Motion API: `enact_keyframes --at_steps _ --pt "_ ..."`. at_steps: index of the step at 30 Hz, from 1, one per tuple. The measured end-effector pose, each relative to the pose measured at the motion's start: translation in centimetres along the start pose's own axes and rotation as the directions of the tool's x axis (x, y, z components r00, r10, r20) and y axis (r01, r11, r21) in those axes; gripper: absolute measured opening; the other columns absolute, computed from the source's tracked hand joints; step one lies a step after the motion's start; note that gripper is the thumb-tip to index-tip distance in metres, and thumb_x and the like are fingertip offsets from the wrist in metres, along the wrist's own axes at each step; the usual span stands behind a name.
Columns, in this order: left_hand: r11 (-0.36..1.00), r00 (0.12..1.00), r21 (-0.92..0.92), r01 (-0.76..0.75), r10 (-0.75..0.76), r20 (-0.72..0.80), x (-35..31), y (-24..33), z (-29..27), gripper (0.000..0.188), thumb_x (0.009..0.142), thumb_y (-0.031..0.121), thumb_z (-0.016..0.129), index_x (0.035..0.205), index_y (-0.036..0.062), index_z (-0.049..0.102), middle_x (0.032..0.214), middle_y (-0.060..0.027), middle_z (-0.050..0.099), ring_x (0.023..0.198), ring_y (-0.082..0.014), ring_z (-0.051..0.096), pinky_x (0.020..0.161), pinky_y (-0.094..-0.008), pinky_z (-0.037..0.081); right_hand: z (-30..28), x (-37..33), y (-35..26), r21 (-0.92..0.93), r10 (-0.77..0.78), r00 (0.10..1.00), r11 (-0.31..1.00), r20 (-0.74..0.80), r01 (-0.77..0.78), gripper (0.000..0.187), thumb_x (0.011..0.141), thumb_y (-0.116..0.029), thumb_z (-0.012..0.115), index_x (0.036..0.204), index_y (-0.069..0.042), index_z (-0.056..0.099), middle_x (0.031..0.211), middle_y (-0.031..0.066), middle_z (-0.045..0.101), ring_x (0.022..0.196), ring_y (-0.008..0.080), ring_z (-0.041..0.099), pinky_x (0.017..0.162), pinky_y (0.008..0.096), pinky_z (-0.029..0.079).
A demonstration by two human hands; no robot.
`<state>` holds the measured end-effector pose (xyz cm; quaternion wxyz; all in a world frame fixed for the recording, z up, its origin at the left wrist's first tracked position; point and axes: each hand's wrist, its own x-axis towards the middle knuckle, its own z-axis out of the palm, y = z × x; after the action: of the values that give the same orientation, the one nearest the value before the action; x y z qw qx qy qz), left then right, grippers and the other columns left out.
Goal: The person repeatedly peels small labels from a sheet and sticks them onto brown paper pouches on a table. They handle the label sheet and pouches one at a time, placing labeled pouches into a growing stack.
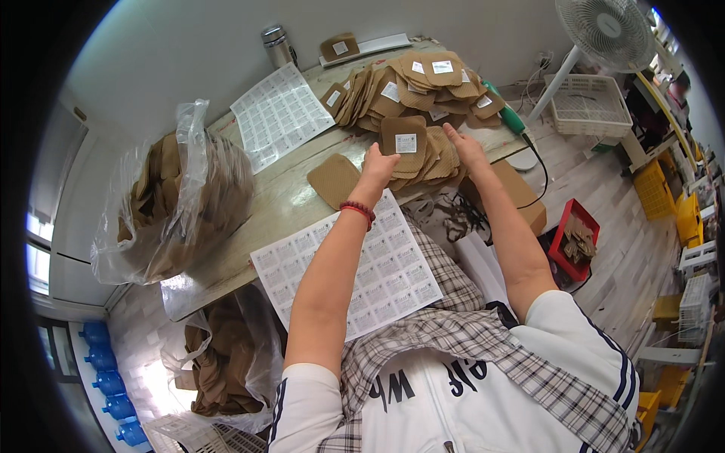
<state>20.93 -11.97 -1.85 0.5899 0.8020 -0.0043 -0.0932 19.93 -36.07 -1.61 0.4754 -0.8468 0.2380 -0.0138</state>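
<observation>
My left hand, with a red beaded bracelet at the wrist, pinches the lower left edge of a brown rounded-square pad bearing a white printed label. At the right side of a stack of plain brown pads, my right hand is stretched out; some of its fingers are hidden. Behind both hands lies a large heap of labelled brown pads. One loose pad rests left of my left hand. A sheet of printed labels lies across my lap beneath my left forearm.
Another label sheet lies on the worktable near a metal flask. A clear bag of brown pads stands at left. A green corded tool lies at the right edge, near a white fan and a red bin.
</observation>
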Motion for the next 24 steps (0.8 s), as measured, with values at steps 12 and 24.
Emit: enact_keyframes --at_steps 12,24 --pt "0.988 0.973 0.117 0.097 -0.070 -0.219 -0.3 1.3 6.5 0.070 0.076 0.015 0.077 0.137 -0.0004 0.046 0.128 -0.0209 0.058 0.115 -0.0338 0.058 0.096 -0.0386 0.049 1.6 -2.1 -1.4 0.499 -0.122 0.954 0.866 0.275 -0.033 0.076 0.068 -0.031 0.088 0.127 0.001 0.053 0.115 0.0130 0.064 0.102 0.0217 0.063 0.088 0.0348 0.052" --pt "0.940 0.995 -0.336 -0.060 0.082 0.052 -6.0 4.7 0.2 0.062 0.088 0.016 0.068 0.142 0.0003 0.042 0.143 -0.0152 0.044 0.110 -0.0167 0.055 0.089 -0.0304 0.046 -9.1 -4.3 -4.0 0.793 -0.241 0.919 0.599 0.311 -0.111 0.051 0.077 -0.009 0.076 0.121 0.001 0.055 0.113 0.0143 0.065 0.101 0.0241 0.066 0.090 0.0381 0.057"
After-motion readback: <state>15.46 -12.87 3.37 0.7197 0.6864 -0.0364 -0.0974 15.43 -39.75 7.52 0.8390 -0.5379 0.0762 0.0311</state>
